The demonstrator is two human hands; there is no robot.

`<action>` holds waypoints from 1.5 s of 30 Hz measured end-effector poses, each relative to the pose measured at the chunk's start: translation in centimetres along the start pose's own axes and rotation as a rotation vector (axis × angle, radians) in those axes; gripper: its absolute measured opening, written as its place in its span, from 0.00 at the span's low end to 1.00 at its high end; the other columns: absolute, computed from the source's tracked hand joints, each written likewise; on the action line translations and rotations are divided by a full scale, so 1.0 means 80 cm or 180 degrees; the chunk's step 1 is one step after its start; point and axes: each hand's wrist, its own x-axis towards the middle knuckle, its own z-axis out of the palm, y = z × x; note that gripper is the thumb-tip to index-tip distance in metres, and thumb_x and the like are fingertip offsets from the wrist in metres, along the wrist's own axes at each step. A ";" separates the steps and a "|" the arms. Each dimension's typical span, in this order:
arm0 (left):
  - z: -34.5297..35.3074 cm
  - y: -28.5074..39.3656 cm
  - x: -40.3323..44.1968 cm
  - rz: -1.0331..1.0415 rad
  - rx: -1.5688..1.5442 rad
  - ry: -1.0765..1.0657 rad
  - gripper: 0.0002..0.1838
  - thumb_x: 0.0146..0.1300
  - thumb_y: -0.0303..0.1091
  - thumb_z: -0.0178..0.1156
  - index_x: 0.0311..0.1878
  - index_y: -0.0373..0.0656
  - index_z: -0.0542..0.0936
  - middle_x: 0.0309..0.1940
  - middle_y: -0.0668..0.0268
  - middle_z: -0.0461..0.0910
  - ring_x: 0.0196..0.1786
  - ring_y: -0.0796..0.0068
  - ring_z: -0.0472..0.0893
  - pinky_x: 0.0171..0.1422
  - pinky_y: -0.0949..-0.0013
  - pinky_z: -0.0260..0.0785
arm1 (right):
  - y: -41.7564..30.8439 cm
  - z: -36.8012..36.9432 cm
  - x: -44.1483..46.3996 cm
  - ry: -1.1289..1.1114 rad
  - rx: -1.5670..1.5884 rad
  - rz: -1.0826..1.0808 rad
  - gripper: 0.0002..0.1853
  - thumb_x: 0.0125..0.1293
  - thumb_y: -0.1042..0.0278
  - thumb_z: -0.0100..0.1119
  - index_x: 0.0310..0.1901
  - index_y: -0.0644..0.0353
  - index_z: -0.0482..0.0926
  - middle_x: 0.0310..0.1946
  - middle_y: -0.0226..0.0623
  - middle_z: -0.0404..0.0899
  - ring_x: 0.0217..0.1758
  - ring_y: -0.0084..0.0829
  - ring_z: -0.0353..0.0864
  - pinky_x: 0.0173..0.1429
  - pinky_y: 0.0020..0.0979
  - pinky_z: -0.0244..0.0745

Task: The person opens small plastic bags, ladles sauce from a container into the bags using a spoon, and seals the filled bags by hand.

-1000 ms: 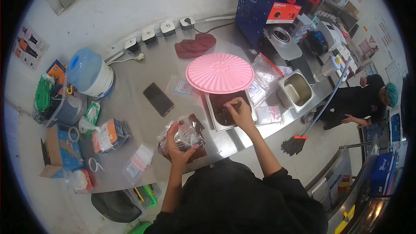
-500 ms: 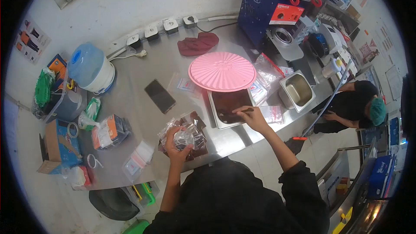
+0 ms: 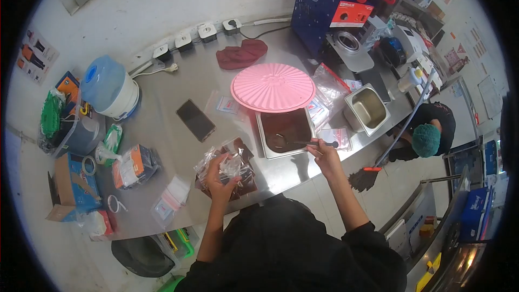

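Observation:
My left hand (image 3: 219, 181) is closed round a crinkled clear plastic bag (image 3: 232, 166), held above a pile of brown-filled clear packets (image 3: 246, 181) at the table's front edge. My right hand (image 3: 324, 157) pinches the dark handle of a spoon (image 3: 304, 142). The spoon lies across the rectangular metal container (image 3: 286, 155), its tip over the dark brown contents (image 3: 286, 124); whether it touches them I cannot tell. A pink ribbed lid (image 3: 273, 87) covers the far part of this container.
A second metal container (image 3: 367, 109) stands to the right, near flat plastic bags (image 3: 327, 89). A phone (image 3: 195, 120) and a maroon cloth (image 3: 241, 54) lie on the steel table (image 3: 162, 89). On the right, a person in a green hair cover (image 3: 427, 140) bends near a mop (image 3: 363, 178).
My right hand has shifted right and slightly down, bringing the spoon's handle level across the container's rim. The left hand stays on the bag. The other person has bent lower.

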 end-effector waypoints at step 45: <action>0.175 0.024 0.112 0.0066 -0.0367 -0.1019 0.32 0.41 0.23 0.73 0.53 0.34 0.74 0.40 0.67 0.79 0.38 0.83 0.76 0.36 0.80 0.65 | -0.117 0.058 -0.122 -0.0095 -0.2468 -0.5028 0.11 0.67 0.69 0.48 0.35 0.67 0.79 0.38 0.50 0.81 0.35 0.37 0.82 0.40 0.29 0.76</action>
